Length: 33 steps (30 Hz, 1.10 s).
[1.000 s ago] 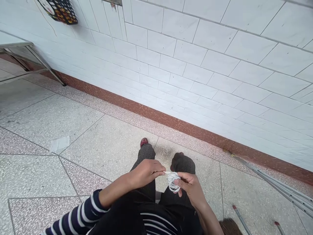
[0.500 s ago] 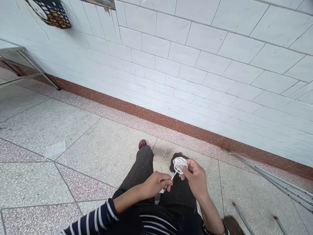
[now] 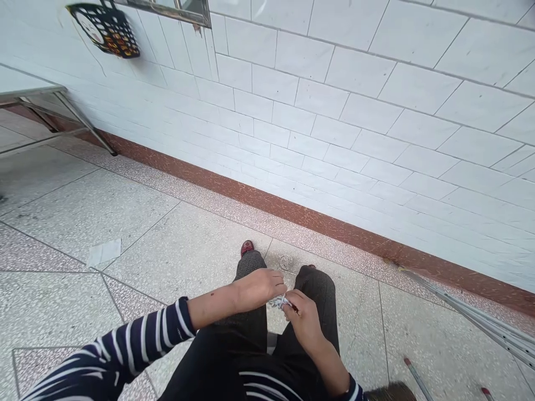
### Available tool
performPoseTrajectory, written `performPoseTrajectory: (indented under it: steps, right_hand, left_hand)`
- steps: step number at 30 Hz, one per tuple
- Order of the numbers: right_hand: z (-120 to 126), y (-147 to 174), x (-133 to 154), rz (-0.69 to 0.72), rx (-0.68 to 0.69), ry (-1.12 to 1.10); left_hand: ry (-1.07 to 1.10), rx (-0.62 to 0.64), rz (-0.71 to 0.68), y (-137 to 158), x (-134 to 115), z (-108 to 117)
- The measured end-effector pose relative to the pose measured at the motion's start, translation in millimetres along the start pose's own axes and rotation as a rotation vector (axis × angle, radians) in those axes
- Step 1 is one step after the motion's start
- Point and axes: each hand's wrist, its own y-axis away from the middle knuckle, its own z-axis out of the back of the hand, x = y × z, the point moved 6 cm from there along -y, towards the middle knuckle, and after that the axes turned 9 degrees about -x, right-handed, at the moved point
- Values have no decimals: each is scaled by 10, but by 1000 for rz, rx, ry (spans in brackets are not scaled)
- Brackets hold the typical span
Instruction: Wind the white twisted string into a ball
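A small wound bundle of white cord (image 3: 276,302) is pinched between the thumb and fingers of my right hand (image 3: 306,322), in front of my knees. Just above and left of it, my left hand (image 3: 258,288) is closed with its fingers curled downward, at the strand of cord. Its fingertips are partly hidden, and part of the bundle lies behind my hands. On the floor between my feet rests a loose coil of thin cord (image 3: 285,262), apart from both hands.
A white tiled wall (image 3: 309,122) rises ahead. At the left stand a metal-legged table (image 3: 86,120) and a hanging black basket (image 3: 112,30). A pale sheet (image 3: 104,252) lies on the floor. Metal poles (image 3: 468,312) and a brown bristly object (image 3: 390,391) are at the right.
My right hand has moved left and down with the bundle, which is now turned and less visible. My left hand has risen above it. The view has shifted slightly.
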Motion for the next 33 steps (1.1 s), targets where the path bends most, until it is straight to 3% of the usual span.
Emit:
performPoseTrajectory:
  steps: [5, 9, 12, 14, 17, 22, 25, 28, 30, 33]
  right_hand:
    - [53, 76, 235, -114, 45, -256]
    - [125, 105, 340, -228, 6, -414]
    - [274, 67, 293, -257, -80, -301]
    - [404, -3, 224, -245, -149, -105]
    - [491, -149, 76, -251, -156, 166]
    - [344, -256, -66, -156, -133, 376]
    - [111, -131, -29, -50, 28, 300]
    - [-53, 48, -36, -145, 240, 31]
    - [-58, 115, -44, -257, 306, -197]
    - [60, 105, -6, -301, 300, -421]
  left_hand:
    - [280, -53, 160, -23, 135, 69]
    - [594, -92, 429, 97, 150, -213]
    - [637, -92, 589, 226, 80, -448]
    - [584, -76, 578, 272, -18, -507]
    - [419, -93, 446, 278, -167, -407]
    - [39, -125, 247, 231, -210, -80]
    - [-114, -153, 144, 182, -134, 60]
    - [-133, -178, 99, 154, -25, 69]
    - [-37, -192, 138, 169, 61, -15]
    - [195, -194, 302, 235, 192, -252]
